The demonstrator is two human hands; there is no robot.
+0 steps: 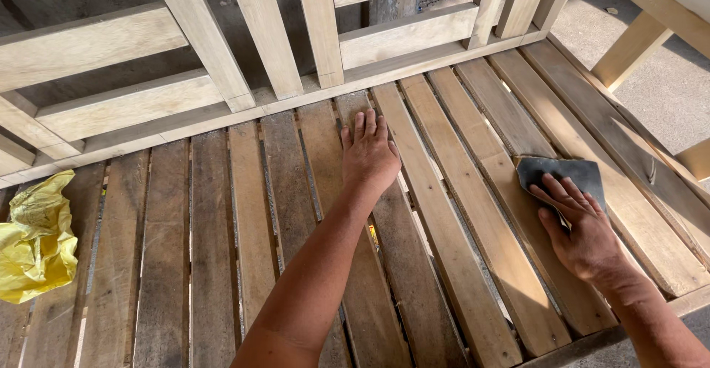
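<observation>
My left hand (368, 153) lies flat, palm down, on the wooden slats (222, 220) of a bench seat, fingers together and pointing toward the backrest. My right hand (580, 224) presses a dark grey sheet of sandpaper (563, 172) against a pale slat near the seat's right end. The fingers rest spread on top of the sheet, whose far edge sticks out beyond the fingertips. The slats under the right hand look lighter than the grey, weathered ones at the left.
A slatted wooden backrest (200, 42) rises along the far edge of the seat. A crumpled yellow plastic bag (37, 238) lies on the slats at the far left. A pale wooden armrest frame (651, 13) stands at the upper right over grey concrete floor (665, 94).
</observation>
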